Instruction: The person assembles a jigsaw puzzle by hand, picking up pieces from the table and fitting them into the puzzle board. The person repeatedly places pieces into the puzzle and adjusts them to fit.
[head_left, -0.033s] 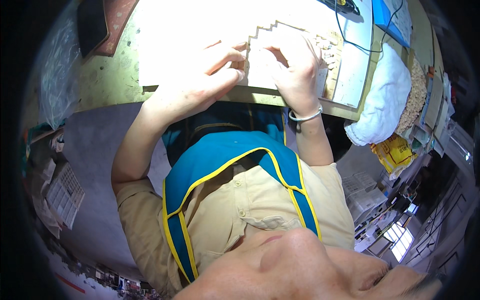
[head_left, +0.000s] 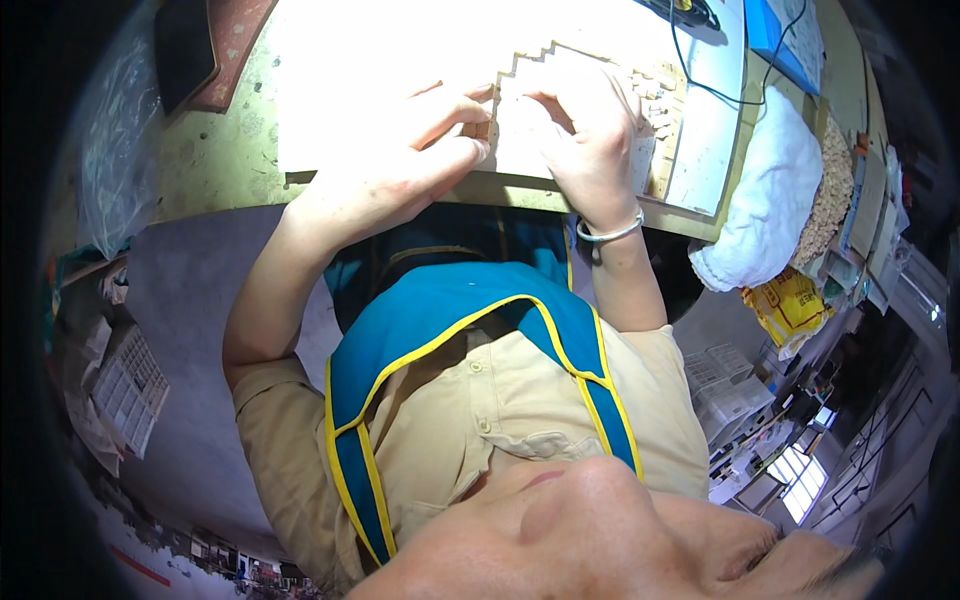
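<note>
A pale panel [head_left: 520, 135] edged with small tan wooden pieces in a stepped outline lies on the brightly lit worktable [head_left: 230, 170]. My left hand [head_left: 400, 160] pinches the panel's left edge between thumb and fingers. My right hand [head_left: 590, 140], with a silver bangle [head_left: 610, 232] on its wrist, curls its fingers over the panel's upper middle, next to a field of loose tan pieces [head_left: 655, 100]. Glare hides what lies under the fingertips.
A white cloth bundle [head_left: 770, 200] and a yellow bag [head_left: 790, 305] sit at the table's right end. A black cable [head_left: 700, 60] and a blue flat object [head_left: 780, 30] lie far right. A dark red mat [head_left: 230, 50] is far left, and a clear plastic bag [head_left: 110, 170] hangs at the left.
</note>
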